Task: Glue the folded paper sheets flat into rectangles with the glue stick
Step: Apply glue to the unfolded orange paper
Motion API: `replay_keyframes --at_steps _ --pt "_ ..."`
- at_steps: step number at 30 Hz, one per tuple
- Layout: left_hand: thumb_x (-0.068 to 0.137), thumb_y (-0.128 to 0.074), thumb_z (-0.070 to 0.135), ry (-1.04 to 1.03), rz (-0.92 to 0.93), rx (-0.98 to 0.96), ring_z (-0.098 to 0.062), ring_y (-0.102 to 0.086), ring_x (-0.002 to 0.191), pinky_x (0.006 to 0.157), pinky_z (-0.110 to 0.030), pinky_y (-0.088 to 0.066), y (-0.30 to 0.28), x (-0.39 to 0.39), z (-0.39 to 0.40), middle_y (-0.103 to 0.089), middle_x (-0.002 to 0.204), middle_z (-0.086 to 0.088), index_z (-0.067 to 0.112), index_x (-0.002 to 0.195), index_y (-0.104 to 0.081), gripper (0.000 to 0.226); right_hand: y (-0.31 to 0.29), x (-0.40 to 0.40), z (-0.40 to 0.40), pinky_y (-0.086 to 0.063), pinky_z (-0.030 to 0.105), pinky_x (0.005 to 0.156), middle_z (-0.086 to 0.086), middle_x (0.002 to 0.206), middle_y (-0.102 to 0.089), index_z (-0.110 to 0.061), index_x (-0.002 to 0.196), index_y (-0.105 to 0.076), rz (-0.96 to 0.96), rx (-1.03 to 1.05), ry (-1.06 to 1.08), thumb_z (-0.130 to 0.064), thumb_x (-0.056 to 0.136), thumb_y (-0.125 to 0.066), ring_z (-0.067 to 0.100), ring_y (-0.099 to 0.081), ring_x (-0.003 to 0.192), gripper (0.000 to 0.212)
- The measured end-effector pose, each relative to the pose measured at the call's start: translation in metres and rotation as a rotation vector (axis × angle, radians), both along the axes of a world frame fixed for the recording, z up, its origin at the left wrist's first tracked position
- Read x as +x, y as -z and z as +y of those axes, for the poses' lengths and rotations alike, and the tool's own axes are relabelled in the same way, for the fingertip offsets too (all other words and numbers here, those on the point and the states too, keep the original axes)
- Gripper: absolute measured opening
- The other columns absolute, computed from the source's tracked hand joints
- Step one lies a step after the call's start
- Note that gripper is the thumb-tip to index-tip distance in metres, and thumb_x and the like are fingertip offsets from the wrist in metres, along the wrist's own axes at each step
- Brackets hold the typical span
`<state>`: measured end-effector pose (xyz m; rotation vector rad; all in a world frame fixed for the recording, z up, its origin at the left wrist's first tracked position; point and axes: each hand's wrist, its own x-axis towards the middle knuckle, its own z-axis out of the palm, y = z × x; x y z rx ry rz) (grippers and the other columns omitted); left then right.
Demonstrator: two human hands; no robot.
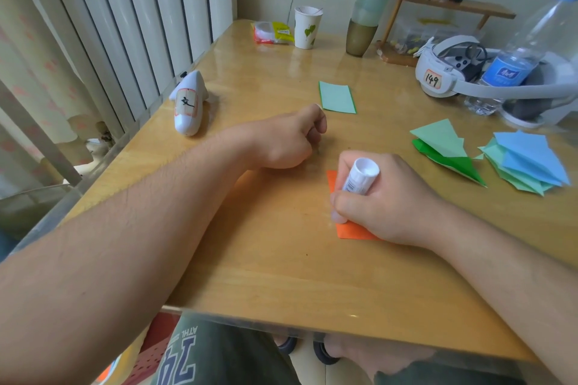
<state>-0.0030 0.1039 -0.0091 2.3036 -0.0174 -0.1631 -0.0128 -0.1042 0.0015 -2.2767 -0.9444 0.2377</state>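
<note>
My right hand (pixel 386 200) grips a white glue stick (pixel 359 176), its lower end pressed down on an orange folded paper (pixel 353 231) that lies mostly hidden under the hand. My left hand (pixel 291 137) rests on the wooden table (pixel 281 259) just above and left of the orange paper, fingers curled in a loose fist with nothing visible in it. A flat light-green rectangle (pixel 337 97) lies farther back. To the right lie a green folded sheet (pixel 444 147) and a stack of blue and green folded sheets (pixel 528 161).
A white bottle-shaped object (pixel 189 103) lies at the table's left edge. At the back stand a paper cup (pixel 307 27), a snack packet (pixel 272 32) and a tall vase (pixel 364 25). A white headset (pixel 453 72) and a water bottle (pixel 519 56) sit at the right.
</note>
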Motion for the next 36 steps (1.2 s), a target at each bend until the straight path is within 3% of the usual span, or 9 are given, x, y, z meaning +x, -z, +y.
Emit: replay_keyframes --at_steps 2,6,11,16,19,23,27,30,36 --pt "0.088 -0.044 -0.006 -0.002 0.001 0.002 -0.014 -0.053 0.095 0.085 -0.029 -0.047 0.0 -0.001 0.0 -0.057 0.106 0.007 0.021 0.12 -0.048 0.043 0.0 -0.007 -0.004 -0.054 0.04 0.067 -0.004 0.068 -0.075 -0.014 0.072 -0.057 0.034 0.013 -0.027 -0.019 0.079 -0.071 0.018 -0.069 0.072 0.016" --pt "0.089 -0.046 -0.004 -0.006 -0.002 0.014 -0.013 -0.052 0.092 0.083 -0.029 -0.046 0.0 -0.001 0.0 -0.056 0.104 0.008 0.022 0.12 -0.049 0.04 0.003 -0.011 -0.012 -0.05 0.035 0.061 -0.003 0.068 -0.075 -0.015 0.07 -0.059 0.085 0.042 -0.071 -0.029 0.069 -0.066 0.019 -0.063 0.067 0.016" --pt "0.089 -0.068 0.025 0.015 -0.015 0.046 -0.016 -0.05 0.093 0.083 -0.033 -0.046 0.002 0.0 -0.001 -0.054 0.1 0.01 0.025 0.113 -0.05 0.03 -0.001 0.005 -0.014 -0.034 0.025 0.052 0.018 0.058 -0.05 -0.004 0.064 -0.054 0.17 0.368 0.005 -0.037 0.06 -0.065 0.015 -0.043 0.057 0.035" --pt "0.079 -0.081 0.038 0.047 -0.048 0.107 -0.008 -0.05 0.091 0.078 -0.03 -0.044 0.001 -0.002 -0.002 -0.053 0.105 0.009 0.028 0.112 -0.047 0.048 -0.001 0.005 -0.007 -0.042 0.032 0.057 -0.005 0.059 -0.069 -0.013 0.065 -0.058 0.017 0.203 0.043 -0.025 0.066 -0.064 0.017 -0.058 0.063 0.014" --pt "0.08 -0.082 0.037 0.056 -0.055 0.121 -0.009 -0.05 0.092 0.081 -0.031 -0.046 0.0 -0.004 -0.001 -0.053 0.105 0.009 0.027 0.113 -0.047 0.049 0.006 0.002 -0.006 -0.051 0.043 0.062 0.005 0.065 -0.071 -0.011 0.067 -0.057 -0.049 0.122 0.018 -0.028 0.065 -0.065 0.03 -0.061 0.071 0.019" --pt "0.08 -0.081 0.037 0.056 -0.049 0.114 -0.012 -0.049 0.096 0.092 -0.034 -0.047 0.0 -0.004 -0.001 -0.052 0.109 0.007 0.026 0.114 -0.048 0.048 0.014 -0.005 -0.011 -0.05 0.049 0.061 0.013 0.065 -0.065 -0.008 0.07 -0.052 -0.1 0.103 0.001 -0.031 0.067 -0.065 0.035 -0.055 0.069 0.027" --pt "0.069 -0.076 0.046 0.049 -0.035 0.12 -0.011 -0.048 0.099 0.096 -0.035 -0.048 -0.002 -0.006 -0.003 -0.053 0.11 0.008 0.029 0.113 -0.047 0.055 0.01 -0.013 -0.01 -0.051 0.041 0.059 0.002 0.065 -0.071 -0.014 0.069 -0.057 -0.02 0.087 -0.034 -0.031 0.068 -0.066 0.026 -0.062 0.067 0.02" --pt "0.078 -0.08 0.04 0.047 -0.037 0.133 -0.013 -0.05 0.101 0.098 -0.037 -0.048 -0.001 -0.006 -0.002 -0.053 0.11 0.008 0.028 0.115 -0.047 0.051 0.005 -0.01 -0.012 -0.043 0.029 0.054 -0.005 0.06 -0.067 -0.015 0.065 -0.057 0.07 0.229 0.022 -0.026 0.07 -0.067 0.013 -0.054 0.058 0.016" --pt "0.081 -0.08 0.035 0.052 -0.05 0.126 -0.01 -0.049 0.097 0.093 -0.034 -0.048 0.0 -0.004 -0.002 -0.053 0.109 0.009 0.027 0.114 -0.047 0.047 0.01 -0.007 -0.02 -0.054 0.049 0.067 0.008 0.067 -0.072 -0.011 0.069 -0.055 -0.017 0.133 0.05 -0.031 0.067 -0.065 0.035 -0.063 0.073 0.022"
